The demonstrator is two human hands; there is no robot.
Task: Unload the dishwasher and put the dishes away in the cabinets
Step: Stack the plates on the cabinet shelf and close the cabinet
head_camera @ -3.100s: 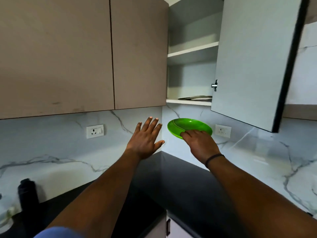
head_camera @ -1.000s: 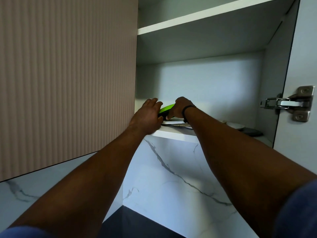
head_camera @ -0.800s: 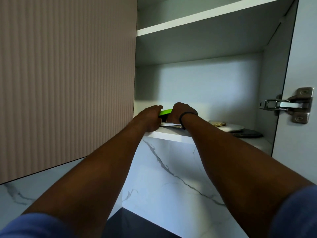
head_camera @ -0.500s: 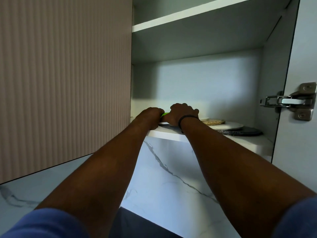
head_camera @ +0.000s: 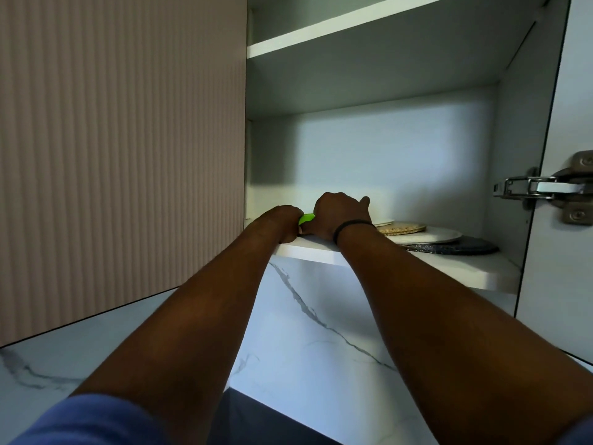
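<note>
Green plate (head_camera: 306, 217): only a sliver of its rim shows between the two hands, at the front left of the lower cabinet shelf (head_camera: 449, 268); whether it rests flat on the shelf cannot be told.
Left hand (head_camera: 282, 224): fingers curled over the plate's left edge at the shelf lip; grip closed on the plate as far as can be seen, fingertips hidden.
Right hand (head_camera: 337, 216): knuckles up, fingers curled down over the plate's right side, thumb (head_camera: 364, 202) stuck out to the right; grip closed on the plate. Black band (head_camera: 351, 227) on the wrist.
Shelf contents: right of the hands, overlapping flat round pieces, a woven straw-coloured mat (head_camera: 402, 228), a pale disc (head_camera: 430, 236), and a dark speckled disc (head_camera: 459, 247) nearest the front.
Upper shelf (head_camera: 337, 30): seen from below.
Cabinet door (head_camera: 571, 91): swung open at right, metal hinge (head_camera: 545, 189) exposed.
Adjacent door (head_camera: 122, 149): closed, ribbed, at left.
Wall (head_camera: 305, 342): white, grey-veined marble below the cabinet.
Sleeve (head_camera: 93, 422): blue, on the left arm at bottom edge.
</note>
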